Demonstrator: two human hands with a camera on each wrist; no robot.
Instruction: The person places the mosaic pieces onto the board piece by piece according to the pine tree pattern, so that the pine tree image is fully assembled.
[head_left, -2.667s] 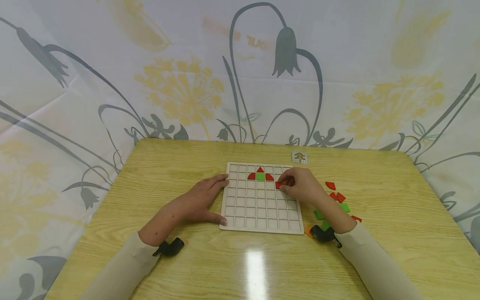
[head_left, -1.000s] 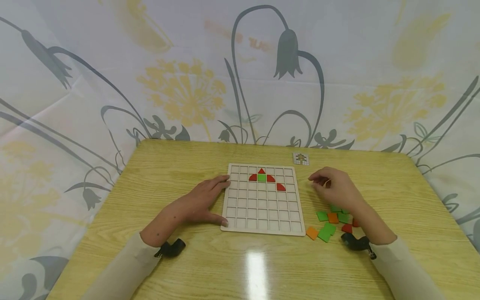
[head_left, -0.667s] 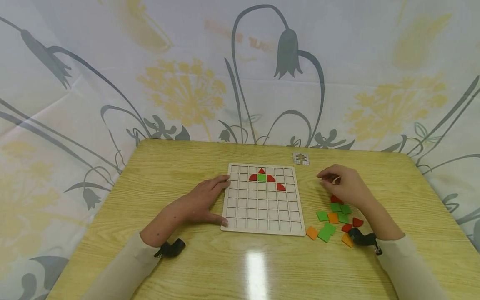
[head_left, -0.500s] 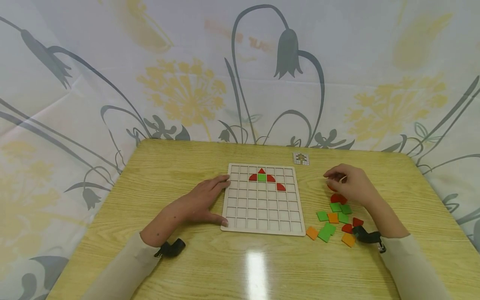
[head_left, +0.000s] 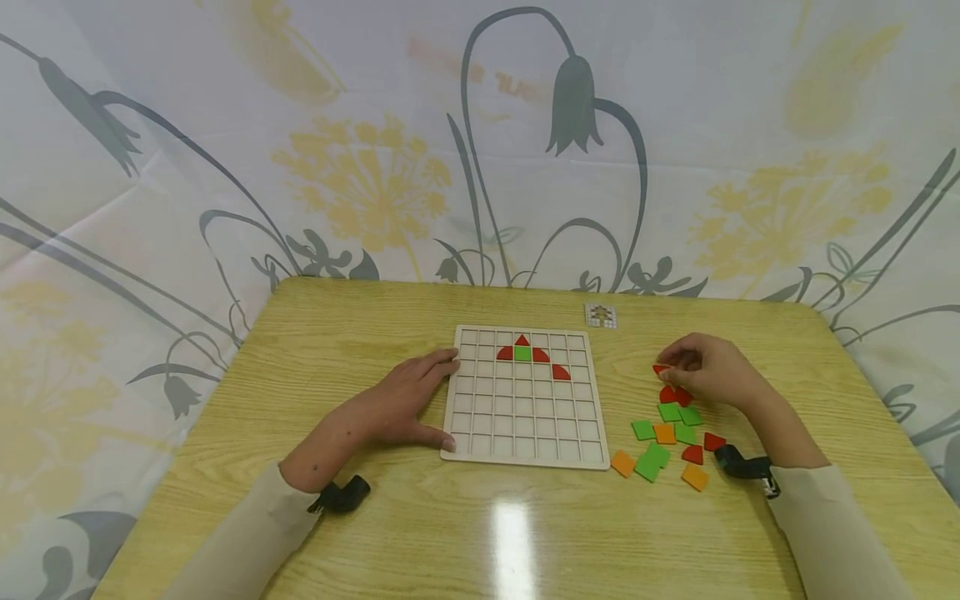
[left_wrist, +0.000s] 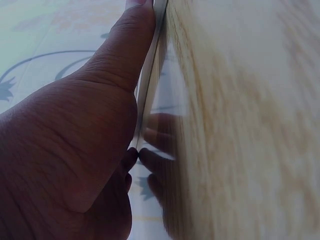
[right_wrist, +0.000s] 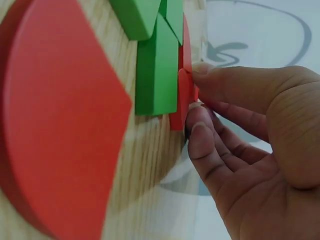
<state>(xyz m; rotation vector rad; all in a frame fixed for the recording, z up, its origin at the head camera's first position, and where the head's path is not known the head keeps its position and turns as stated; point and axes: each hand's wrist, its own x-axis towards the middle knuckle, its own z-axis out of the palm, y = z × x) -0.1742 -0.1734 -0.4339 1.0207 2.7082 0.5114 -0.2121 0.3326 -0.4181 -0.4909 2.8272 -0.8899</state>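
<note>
A pale gridded board lies on the table. On its upper rows sit a red triangle, a green square and red quarter-circle tiles. My left hand rests along the board's left edge, fingers near the upper part and thumb at the lower corner; the left wrist view shows this thumb on the edge. Right of the board, my right hand pinches a red tile with thumb and fingertips, low over the table. In the right wrist view, these fingertips partly hide it.
Below the right hand lie several loose tiles: red ones, green squares and orange squares. A small pattern card lies behind the board. A flower-printed cloth stands behind the table.
My right hand has left a red quarter-circle in the board's third row, moved right to the loose tiles and taken hold of a red one. The left hand stays in place.
</note>
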